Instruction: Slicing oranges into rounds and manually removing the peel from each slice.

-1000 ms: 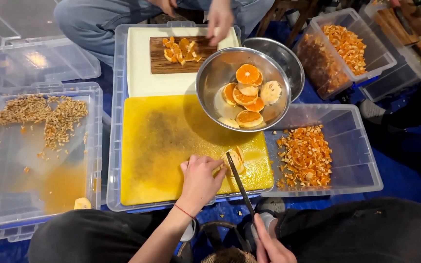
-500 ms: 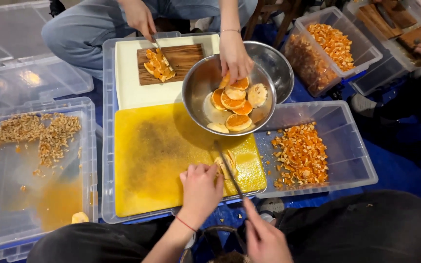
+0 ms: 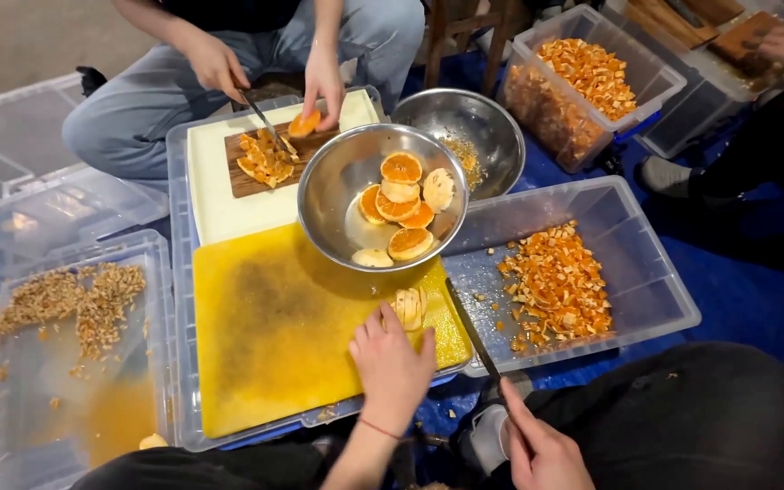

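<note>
Low in the frame, just right of centre, the left hand [image 3: 392, 367] lies flat on the yellow cutting board [image 3: 274, 345], fingertips touching a pale, peeled orange piece [image 3: 408, 307] cut into thin slices that lean together in a short row. This hand's grip is loose, fingers spread and pressing rather than closing. At the bottom right, the right hand [image 3: 537, 449] has its grip closed on the handle of a dark-bladed knife [image 3: 474, 331], whose tip points up toward the slices. Above them sits a steel bowl [image 3: 338, 195] holding orange halves.
</note>
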